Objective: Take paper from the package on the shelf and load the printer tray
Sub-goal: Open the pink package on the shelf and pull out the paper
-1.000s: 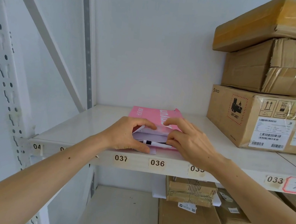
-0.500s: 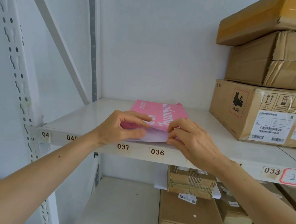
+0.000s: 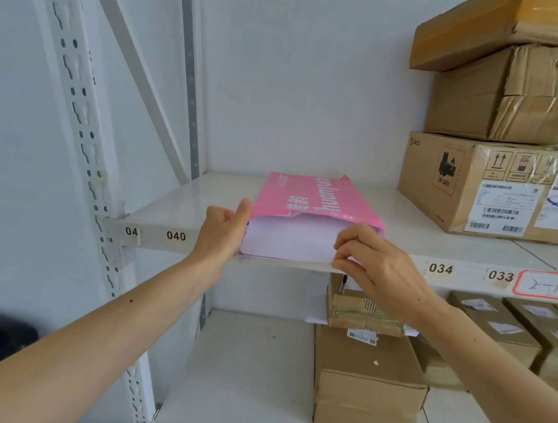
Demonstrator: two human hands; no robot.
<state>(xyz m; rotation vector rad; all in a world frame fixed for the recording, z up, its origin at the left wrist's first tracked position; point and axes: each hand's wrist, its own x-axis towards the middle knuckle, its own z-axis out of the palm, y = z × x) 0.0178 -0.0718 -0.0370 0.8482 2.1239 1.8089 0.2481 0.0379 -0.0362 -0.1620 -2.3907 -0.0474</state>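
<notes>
A pink paper package (image 3: 310,197) lies on the white shelf (image 3: 181,208), its open end facing me. A white stack of paper (image 3: 288,240) sticks out of that open end to the shelf's front edge. My left hand (image 3: 224,229) grips the stack's left side, thumb against the pink wrapper. My right hand (image 3: 375,263) pinches the stack's right front corner. No printer is in sight.
Three stacked cardboard boxes (image 3: 500,186) fill the shelf's right side. On the lower shelf sit a brown box (image 3: 366,382) with a smaller parcel (image 3: 363,313) on top, and more boxes (image 3: 526,334) to the right. A perforated upright (image 3: 81,142) stands at left.
The white stack has slid out of the pink wrapper toward me. My hands have spread from the middle to the stack's two sides.
</notes>
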